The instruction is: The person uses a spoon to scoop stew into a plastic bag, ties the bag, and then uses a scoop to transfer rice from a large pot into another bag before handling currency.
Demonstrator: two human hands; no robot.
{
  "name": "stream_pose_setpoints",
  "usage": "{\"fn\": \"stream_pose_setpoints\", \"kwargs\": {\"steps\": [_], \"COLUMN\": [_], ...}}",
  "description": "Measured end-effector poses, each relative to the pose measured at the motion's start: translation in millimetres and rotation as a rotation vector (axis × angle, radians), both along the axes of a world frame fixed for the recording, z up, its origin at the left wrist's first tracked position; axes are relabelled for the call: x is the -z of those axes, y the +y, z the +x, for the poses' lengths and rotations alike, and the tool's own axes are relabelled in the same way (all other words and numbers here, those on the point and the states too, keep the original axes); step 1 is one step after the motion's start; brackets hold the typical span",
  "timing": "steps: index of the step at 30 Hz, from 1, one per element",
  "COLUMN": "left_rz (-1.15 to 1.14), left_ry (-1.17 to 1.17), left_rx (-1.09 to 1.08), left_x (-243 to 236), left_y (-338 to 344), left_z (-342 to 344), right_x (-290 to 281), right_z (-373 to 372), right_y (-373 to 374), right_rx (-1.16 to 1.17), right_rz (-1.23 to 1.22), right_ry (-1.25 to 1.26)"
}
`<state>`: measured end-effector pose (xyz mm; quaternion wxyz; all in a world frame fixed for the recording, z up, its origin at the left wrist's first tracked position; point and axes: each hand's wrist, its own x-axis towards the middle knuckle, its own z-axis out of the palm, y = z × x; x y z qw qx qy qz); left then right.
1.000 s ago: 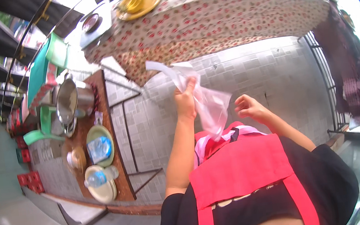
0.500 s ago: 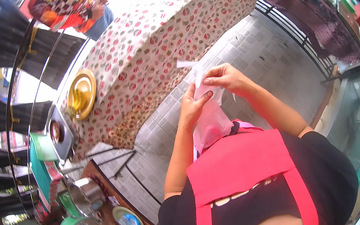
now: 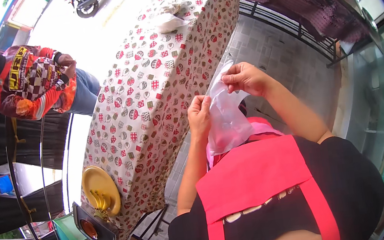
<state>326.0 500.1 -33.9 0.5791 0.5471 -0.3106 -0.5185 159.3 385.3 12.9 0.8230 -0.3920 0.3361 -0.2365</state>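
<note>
A thin white plastic bag [image 3: 227,120] hangs in front of my apron, stretched between my two hands. My left hand [image 3: 199,115] pinches one side of its upper edge between thumb and fingers. Slightly higher, my right hand [image 3: 245,79] grips the other side of the bag near its top, fingers curled. The bag looks flat and see-through, with its lower part against the red apron [image 3: 252,175] I wear.
A long table with a patterned cloth [image 3: 143,102] stands ahead. On it are a yellow plate [image 3: 115,205] with bananas [image 3: 99,199] and a white bundle [image 3: 170,22]. A person in an orange jacket [image 3: 32,83] stands beyond. A glass case [image 3: 377,129] is at right.
My view has swung left and up, bringing more of the person and a motorcycle into sight. My hands have spread apart and the bag's top is opened wider.
</note>
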Motion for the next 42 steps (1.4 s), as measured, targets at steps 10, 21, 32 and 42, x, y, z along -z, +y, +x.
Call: {"fn": "stream_pose_setpoints", "kwargs": {"steps": [10, 21, 32, 42], "left_rz": [0.032, -0.143, -0.117, -0.143], "left_ry": [-0.003, -0.144, 0.073, 0.089], "left_rx": [0.111, -0.393, -0.307, -0.281], "left_x": [-6.2, -36.1, -35.5, -34.4], "left_y": [-98.8, -164.1, -162.3, -156.6], "left_z": [17.9, 10.6, 35.6, 45.6], "right_x": [16.0, 14.3, 8.3, 9.5], "right_z": [36.8, 66.0, 76.3, 83.1], "right_y": [-120.0, -161.3, -164.6, -159.5], "right_rx": [-0.048, -0.199, -0.283, -0.278], "right_rz": [-0.06, -0.034, 0.004, 0.054], "right_ry": [-0.025, -0.062, -0.136, -0.224]}}
